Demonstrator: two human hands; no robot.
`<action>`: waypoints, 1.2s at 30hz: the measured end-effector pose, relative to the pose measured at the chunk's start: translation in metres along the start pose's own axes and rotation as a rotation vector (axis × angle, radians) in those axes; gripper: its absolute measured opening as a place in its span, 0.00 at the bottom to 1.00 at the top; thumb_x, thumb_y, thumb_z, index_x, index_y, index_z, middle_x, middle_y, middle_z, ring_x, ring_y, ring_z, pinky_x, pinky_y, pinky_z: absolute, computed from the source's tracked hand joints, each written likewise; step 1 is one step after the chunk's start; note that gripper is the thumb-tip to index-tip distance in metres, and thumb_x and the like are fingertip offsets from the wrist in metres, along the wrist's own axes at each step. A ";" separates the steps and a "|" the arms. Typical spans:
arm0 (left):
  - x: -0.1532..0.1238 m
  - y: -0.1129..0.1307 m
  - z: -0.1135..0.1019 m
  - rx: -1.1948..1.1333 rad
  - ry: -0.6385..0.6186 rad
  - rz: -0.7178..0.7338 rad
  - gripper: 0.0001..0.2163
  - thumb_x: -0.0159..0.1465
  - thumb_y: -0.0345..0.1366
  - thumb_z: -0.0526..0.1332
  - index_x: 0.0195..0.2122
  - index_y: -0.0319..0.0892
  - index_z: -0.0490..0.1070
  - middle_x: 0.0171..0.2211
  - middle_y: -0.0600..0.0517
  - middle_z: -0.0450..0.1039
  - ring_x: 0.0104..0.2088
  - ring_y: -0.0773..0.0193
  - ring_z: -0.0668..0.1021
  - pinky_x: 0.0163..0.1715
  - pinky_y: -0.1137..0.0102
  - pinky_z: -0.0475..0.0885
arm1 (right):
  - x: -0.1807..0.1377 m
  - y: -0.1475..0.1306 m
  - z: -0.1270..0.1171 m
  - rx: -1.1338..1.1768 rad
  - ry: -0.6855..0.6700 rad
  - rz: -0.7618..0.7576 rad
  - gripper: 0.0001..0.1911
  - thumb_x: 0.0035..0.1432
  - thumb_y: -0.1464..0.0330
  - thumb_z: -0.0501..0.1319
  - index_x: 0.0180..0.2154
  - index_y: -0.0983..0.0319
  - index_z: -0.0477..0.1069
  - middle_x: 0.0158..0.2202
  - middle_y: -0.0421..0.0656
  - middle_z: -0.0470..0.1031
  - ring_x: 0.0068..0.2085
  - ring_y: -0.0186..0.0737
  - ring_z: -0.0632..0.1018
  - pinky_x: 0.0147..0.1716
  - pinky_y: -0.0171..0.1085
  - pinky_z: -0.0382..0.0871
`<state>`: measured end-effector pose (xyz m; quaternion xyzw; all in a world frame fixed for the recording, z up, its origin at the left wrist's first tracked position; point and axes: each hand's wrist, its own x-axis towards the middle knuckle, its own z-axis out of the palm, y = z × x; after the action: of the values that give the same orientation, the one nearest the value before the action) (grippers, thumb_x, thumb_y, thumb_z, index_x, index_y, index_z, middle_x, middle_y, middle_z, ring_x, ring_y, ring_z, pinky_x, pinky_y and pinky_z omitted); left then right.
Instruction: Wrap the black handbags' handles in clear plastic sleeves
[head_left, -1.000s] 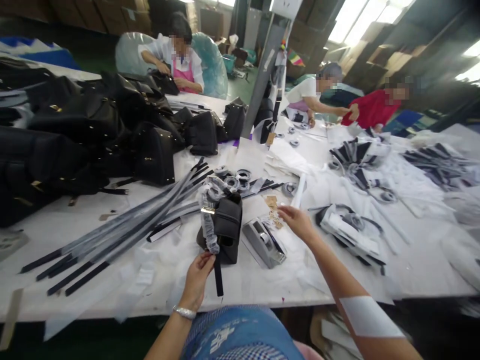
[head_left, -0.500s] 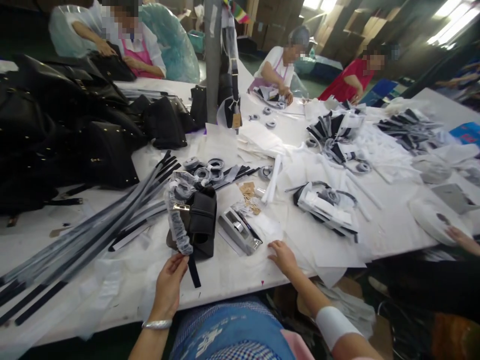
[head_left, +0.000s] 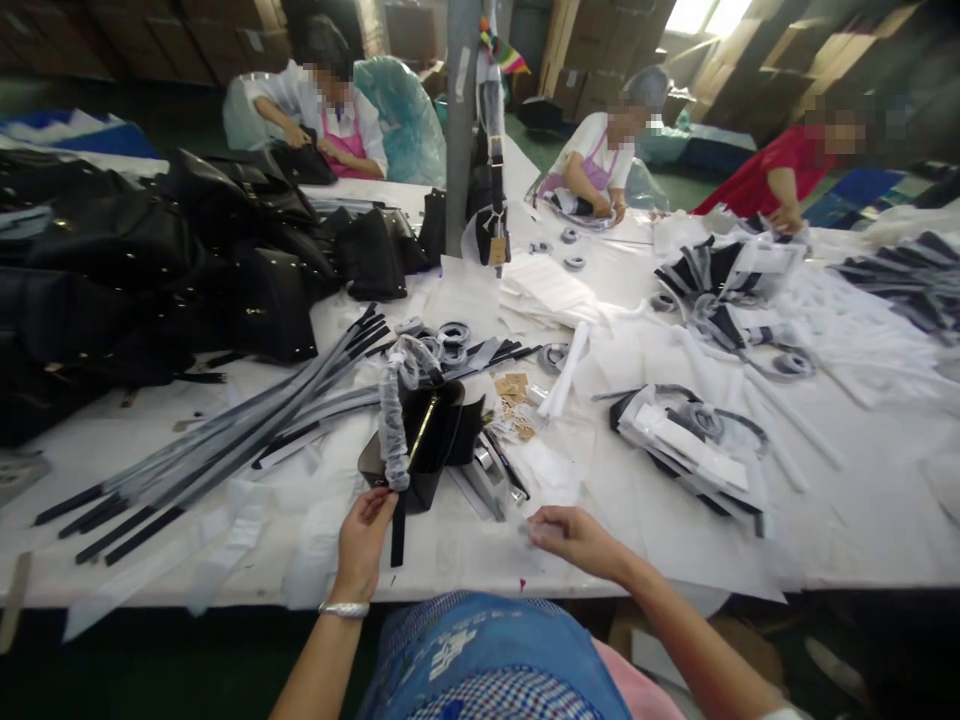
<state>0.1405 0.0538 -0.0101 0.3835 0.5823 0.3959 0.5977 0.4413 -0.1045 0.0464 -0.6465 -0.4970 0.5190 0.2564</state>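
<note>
My left hand (head_left: 365, 535) is closed in a pinch on the lower end of a plastic-wrapped bag handle (head_left: 393, 430). A bare black strap end (head_left: 398, 535) hangs below those fingers. Behind the handle, a small black handbag (head_left: 427, 480) sits with its flap turned out to the right and a gold zip showing. Right of the bag stands a grey tape dispenser (head_left: 486, 482), partly covered by the flap. My right hand (head_left: 566, 537) is just in front of the dispenser, thumb and fingers pinched on a small translucent piece that looks like clear tape.
Long wrapped straps (head_left: 247, 440) lie to the left, below a heap of black bags (head_left: 247, 270). Brown tags (head_left: 515, 400) and a wrapped bundle (head_left: 686, 445) lie to the right. A grey post (head_left: 459, 130) rises at the table's far side, where several people work.
The handbag's flap has swung open to the right, partly over the tape dispenser. My right hand went from spread fingers to a pinch. The view has turned left.
</note>
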 end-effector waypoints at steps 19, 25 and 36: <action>-0.100 0.019 -0.012 0.475 -0.191 0.108 0.09 0.61 0.43 0.65 0.36 0.43 0.76 0.36 0.49 0.78 0.40 0.56 0.78 0.44 0.66 0.71 | 0.095 -0.054 0.084 0.243 -0.328 -0.092 0.22 0.58 0.53 0.60 0.41 0.64 0.79 0.35 0.46 0.81 0.36 0.43 0.80 0.37 0.39 0.74; -0.099 -0.007 -0.038 0.403 -0.053 0.158 0.08 0.62 0.41 0.62 0.34 0.43 0.73 0.47 0.45 0.76 0.51 0.53 0.75 0.55 0.61 0.65 | 0.135 -0.037 0.127 0.159 -0.131 -0.039 0.20 0.50 0.59 0.67 0.44 0.60 0.78 0.47 0.49 0.79 0.41 0.49 0.80 0.45 0.45 0.72; -0.120 -0.006 -0.072 0.256 0.119 -0.066 0.15 0.58 0.40 0.67 0.44 0.39 0.75 0.35 0.47 0.81 0.36 0.56 0.82 0.39 0.67 0.75 | 0.144 -0.042 0.159 0.329 -0.319 0.058 0.17 0.45 0.54 0.69 0.29 0.61 0.80 0.26 0.42 0.81 0.26 0.39 0.78 0.27 0.35 0.72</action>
<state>0.0676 -0.0588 0.0298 0.4132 0.6747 0.3205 0.5209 0.2733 0.0124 -0.0304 -0.5198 -0.4214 0.6956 0.2615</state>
